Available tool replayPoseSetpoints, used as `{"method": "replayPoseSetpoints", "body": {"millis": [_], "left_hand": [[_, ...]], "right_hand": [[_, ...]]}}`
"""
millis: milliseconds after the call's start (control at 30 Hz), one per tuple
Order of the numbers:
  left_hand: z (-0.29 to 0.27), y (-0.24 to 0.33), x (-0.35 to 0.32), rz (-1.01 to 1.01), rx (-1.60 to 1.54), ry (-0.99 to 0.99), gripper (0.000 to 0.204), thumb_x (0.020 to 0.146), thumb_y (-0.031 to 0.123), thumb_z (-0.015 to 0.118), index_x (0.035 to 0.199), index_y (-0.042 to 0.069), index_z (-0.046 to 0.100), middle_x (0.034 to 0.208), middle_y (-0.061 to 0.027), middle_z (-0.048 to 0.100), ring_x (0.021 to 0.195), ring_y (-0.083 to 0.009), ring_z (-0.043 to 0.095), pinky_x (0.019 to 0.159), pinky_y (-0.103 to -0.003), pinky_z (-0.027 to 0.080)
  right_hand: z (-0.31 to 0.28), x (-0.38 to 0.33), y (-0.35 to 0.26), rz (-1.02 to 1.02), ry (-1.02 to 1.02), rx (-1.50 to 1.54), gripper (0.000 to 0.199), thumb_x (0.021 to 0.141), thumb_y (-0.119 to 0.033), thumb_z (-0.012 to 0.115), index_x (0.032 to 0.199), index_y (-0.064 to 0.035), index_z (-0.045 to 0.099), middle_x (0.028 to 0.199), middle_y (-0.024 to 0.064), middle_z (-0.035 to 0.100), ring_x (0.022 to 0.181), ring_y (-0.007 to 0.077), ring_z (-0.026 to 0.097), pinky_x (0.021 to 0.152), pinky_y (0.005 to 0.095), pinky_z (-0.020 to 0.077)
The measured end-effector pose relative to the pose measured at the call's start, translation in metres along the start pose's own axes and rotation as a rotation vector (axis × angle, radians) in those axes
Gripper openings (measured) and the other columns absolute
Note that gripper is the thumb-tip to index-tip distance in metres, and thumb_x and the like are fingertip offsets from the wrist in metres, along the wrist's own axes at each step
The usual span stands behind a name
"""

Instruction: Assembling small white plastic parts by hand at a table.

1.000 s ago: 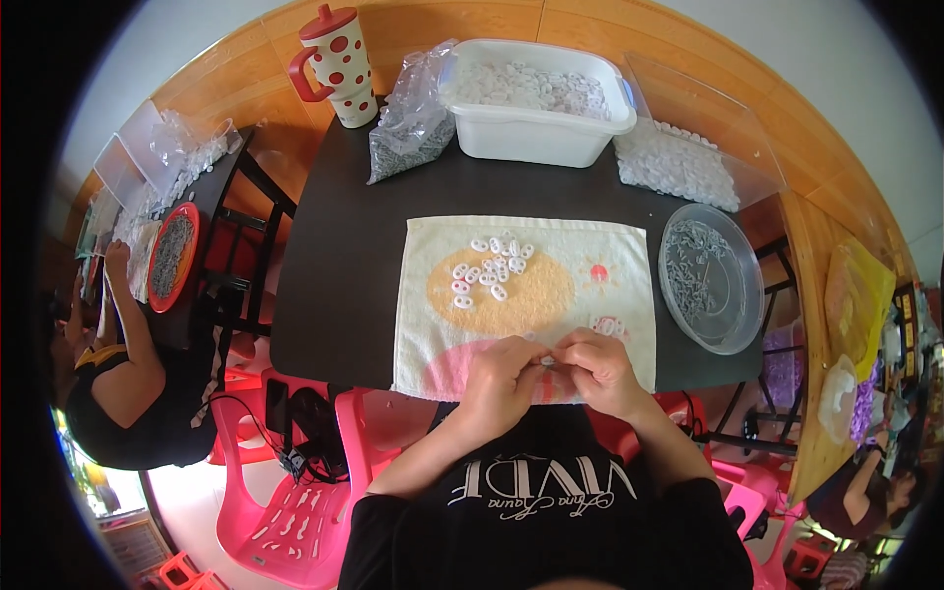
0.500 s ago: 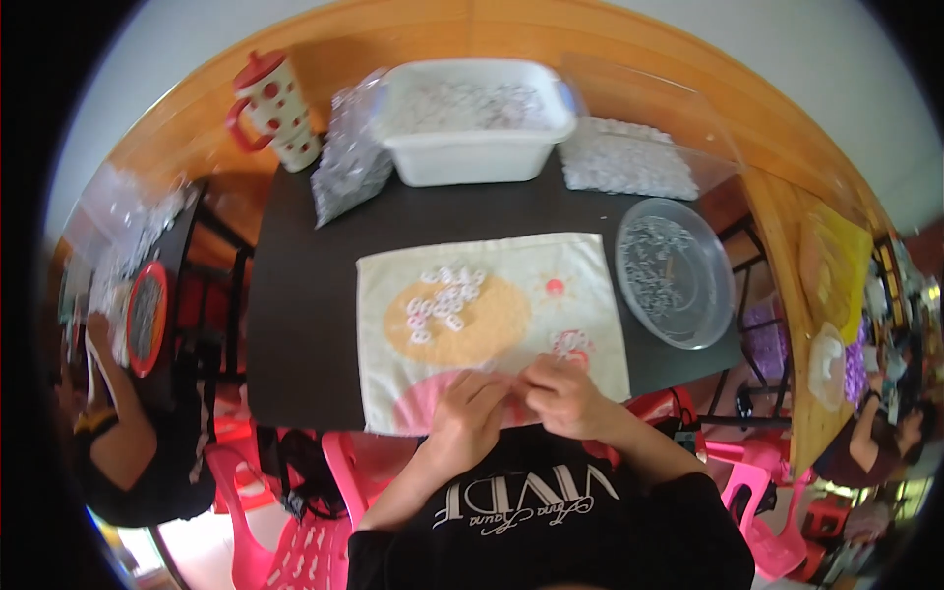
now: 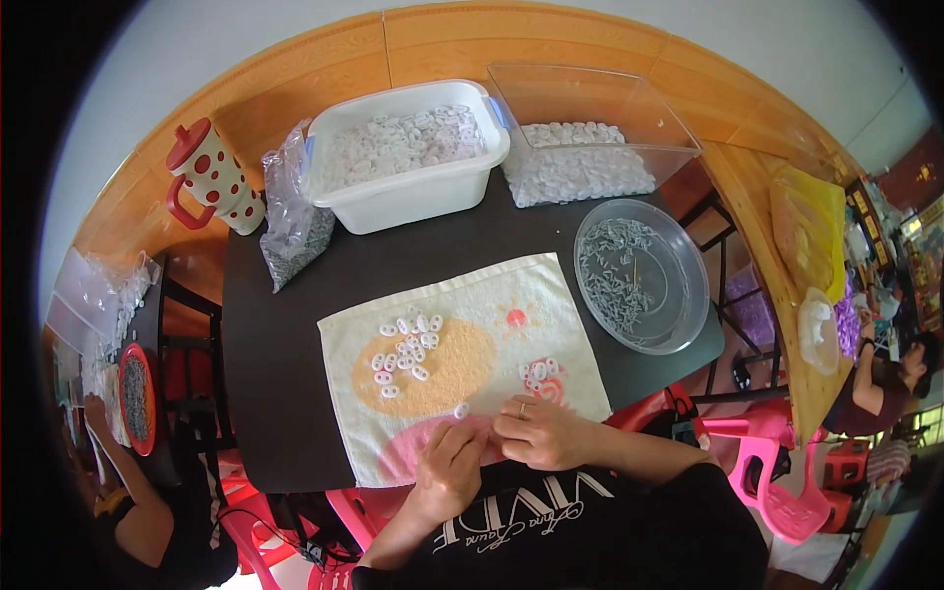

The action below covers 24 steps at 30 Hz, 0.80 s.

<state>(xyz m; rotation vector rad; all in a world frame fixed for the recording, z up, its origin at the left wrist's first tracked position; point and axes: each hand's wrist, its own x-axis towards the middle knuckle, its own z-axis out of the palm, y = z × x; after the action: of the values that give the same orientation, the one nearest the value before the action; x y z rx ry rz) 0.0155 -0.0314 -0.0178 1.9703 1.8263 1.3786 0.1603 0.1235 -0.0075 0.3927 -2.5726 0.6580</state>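
My left hand [image 3: 450, 467] and my right hand [image 3: 536, 431] meet over the pink patch at the near edge of a pale towel [image 3: 472, 295]. The fingers of both hands are closed in a pinch. Whatever lies between the fingertips is hidden or too small to name. Just beyond the left fingers rests one small white plastic piece [image 3: 462, 409] with holes. Several similar white pieces [image 3: 405, 352] lie loosely grouped on the towel's orange patch. A smaller cluster of white pieces [image 3: 538, 371] sits by the red swirl, beyond my right hand.
Small white pieces fill a white tub [image 3: 413, 202] at the back. Beside it are a bag of grey bits [image 3: 298, 236], a spotted tumbler [image 3: 218, 177] and a clear bin [image 3: 600, 98] near bagged white pieces [image 3: 580, 177]. A round clear tray [image 3: 678, 329] holds small grey parts. People sit at both sides.
The view has turned, so the table's contents appear shifted left and tilted. A single white piece now shows beyond my left fingers. Both hands stay close together at the towel's near edge.
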Motion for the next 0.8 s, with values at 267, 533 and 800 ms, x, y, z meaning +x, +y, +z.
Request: {"method": "replayPoseSetpoints", "body": {"millis": [267,533,800], "left_hand": [[0.001,-0.002,-0.002,0.039,0.074,-0.044,0.037,0.059,-0.008,0.06,0.096,-0.01,0.065,0.094,-0.0181,0.06,0.08,-0.0337,0.059,0.063,-0.039,0.052],[0.005,0.002,-0.004,0.036,0.138,-0.056,0.037,0.06,-0.007,0.059,0.096,-0.009,0.065,0.09,-0.0158,0.058,0.079,-0.0329,0.057,0.066,-0.039,0.051],[-0.003,0.011,0.004,-0.02,-0.03,0.058,0.024,0.075,-0.008,0.069,0.098,-0.006,0.067,0.089,-0.0171,0.063,0.078,-0.0342,0.062,0.067,-0.038,0.052]], "right_hand": [[0.001,0.003,0.001,-0.003,0.034,0.002,0.019,0.06,-0.009,0.067,0.069,-0.0043,0.052,0.088,0.0084,0.052,0.082,0.0248,0.053,0.07,0.037,0.0452],[-0.001,0.0,0.003,-0.024,-0.04,-0.044,0.012,0.07,-0.015,0.063,0.073,-0.006,0.055,0.084,0.0054,0.05,0.084,0.0224,0.053,0.073,0.0343,0.0453],[0.0,0.001,0.005,0.061,0.071,0.148,0.013,0.066,0.002,0.066,0.074,-0.0029,0.057,0.084,0.0099,0.054,0.078,0.0269,0.056,0.067,0.038,0.0473]]}}
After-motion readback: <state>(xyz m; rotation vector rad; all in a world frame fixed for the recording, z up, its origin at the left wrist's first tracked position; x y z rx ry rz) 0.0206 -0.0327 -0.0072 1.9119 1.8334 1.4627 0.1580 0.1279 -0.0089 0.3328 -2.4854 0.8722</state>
